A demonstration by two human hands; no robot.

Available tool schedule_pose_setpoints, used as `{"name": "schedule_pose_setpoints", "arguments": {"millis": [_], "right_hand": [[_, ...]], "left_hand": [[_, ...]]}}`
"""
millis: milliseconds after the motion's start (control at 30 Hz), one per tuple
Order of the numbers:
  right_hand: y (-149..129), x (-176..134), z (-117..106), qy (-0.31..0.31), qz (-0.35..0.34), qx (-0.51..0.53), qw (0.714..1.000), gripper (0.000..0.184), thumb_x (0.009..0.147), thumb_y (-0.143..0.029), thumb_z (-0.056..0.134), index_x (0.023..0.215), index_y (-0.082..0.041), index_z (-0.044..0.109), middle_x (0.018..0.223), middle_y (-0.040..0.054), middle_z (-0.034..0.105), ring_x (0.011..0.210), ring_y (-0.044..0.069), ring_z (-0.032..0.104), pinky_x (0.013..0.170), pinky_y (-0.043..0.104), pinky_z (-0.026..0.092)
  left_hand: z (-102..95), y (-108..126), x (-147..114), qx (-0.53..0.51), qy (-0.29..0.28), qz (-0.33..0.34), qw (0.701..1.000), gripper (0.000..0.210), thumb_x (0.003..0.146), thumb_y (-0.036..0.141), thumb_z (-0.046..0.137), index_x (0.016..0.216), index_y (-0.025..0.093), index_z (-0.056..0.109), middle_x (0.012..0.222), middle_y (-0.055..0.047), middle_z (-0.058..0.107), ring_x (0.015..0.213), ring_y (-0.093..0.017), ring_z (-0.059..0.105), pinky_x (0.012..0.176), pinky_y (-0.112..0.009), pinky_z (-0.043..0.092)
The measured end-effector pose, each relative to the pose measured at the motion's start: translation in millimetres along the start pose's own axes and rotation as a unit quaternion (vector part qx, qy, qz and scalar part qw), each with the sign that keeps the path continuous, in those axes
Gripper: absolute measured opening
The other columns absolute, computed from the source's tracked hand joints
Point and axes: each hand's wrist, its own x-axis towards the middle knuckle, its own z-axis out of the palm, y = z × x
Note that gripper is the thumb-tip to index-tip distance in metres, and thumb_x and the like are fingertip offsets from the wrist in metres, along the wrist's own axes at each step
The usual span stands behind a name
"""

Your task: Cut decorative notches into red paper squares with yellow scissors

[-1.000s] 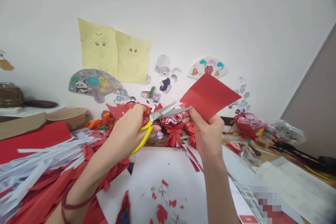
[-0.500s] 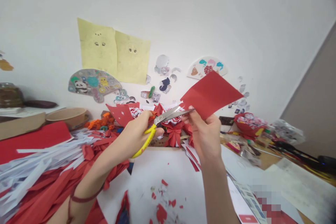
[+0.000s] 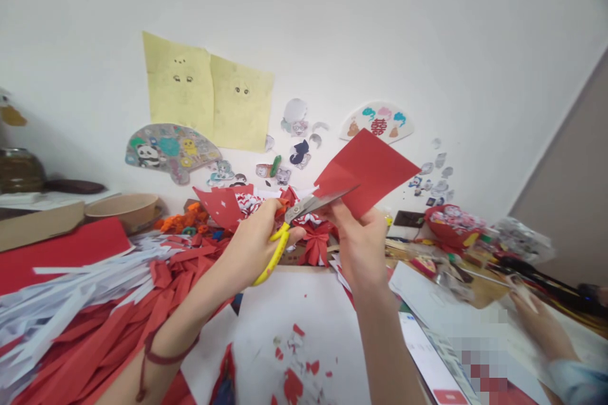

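My left hand [image 3: 251, 237] is closed around the yellow handles of a pair of scissors [image 3: 275, 259]. Their metal blades point right and lie across the lower left part of a square of red paper [image 3: 373, 168]. My right hand [image 3: 360, 243] pinches that paper by its lower edge, close beside the blade tips. The sheet stands up tilted, one corner pointing at the wall. Under my hands, red paper scraps [image 3: 293, 386] are scattered over a white sheet [image 3: 323, 310].
Red paper strips [image 3: 95, 342] and white strips [image 3: 80, 285] pile up at left. Behind stand red-and-white paper flowers [image 3: 249, 202] and a round bowl [image 3: 123, 209]. A phone [image 3: 434, 354] lies at right. Another person's hand [image 3: 536, 316] reaches in over papers there.
The scissor blades have come closer together and now reach over the red paper. My right hand and the paper have shifted left. Another person's hand has appeared at right.
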Motion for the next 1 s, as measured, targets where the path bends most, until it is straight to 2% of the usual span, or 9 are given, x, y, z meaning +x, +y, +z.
{"name": "schedule_pose_setpoints", "arguments": {"millis": [433,600,1000], "right_hand": [[6.9,-5.8,11.0,0.063,-0.022,0.042,0.997,0.031,0.075,-0.024,0.075,0.103,-0.013,0.068,0.100,0.0088,0.073,0.085,0.019,0.070,0.086,0.038,0.057],[6.6,-7.4,14.0,0.083,-0.033,0.024,0.996,0.036,0.076,-0.026,0.074,0.109,-0.014,0.067,0.106,0.0105,0.072,0.093,0.022,0.069,0.085,0.038,0.058],[8.9,-9.5,16.2,0.102,-0.049,0.015,0.994,0.040,0.076,-0.028,0.073,0.113,-0.014,0.065,0.112,0.0118,0.070,0.104,0.024,0.066,0.093,0.041,0.055]], "left_hand": [[4.0,2.0,0.1,0.018,0.025,0.011,0.999,0.023,0.084,0.042,0.051,0.089,0.023,0.039,0.068,0.005,0.048,0.061,-0.015,0.048,0.058,-0.027,0.036],[5.0,5.1,-0.5,0.017,0.027,0.014,0.999,0.023,0.084,0.042,0.050,0.085,0.023,0.037,0.067,0.005,0.047,0.061,-0.015,0.047,0.058,-0.026,0.034],[7.4,5.0,-0.3,0.021,0.037,0.016,0.999,0.023,0.085,0.043,0.048,0.084,0.023,0.037,0.069,0.004,0.050,0.062,-0.016,0.048,0.060,-0.027,0.034]]}}
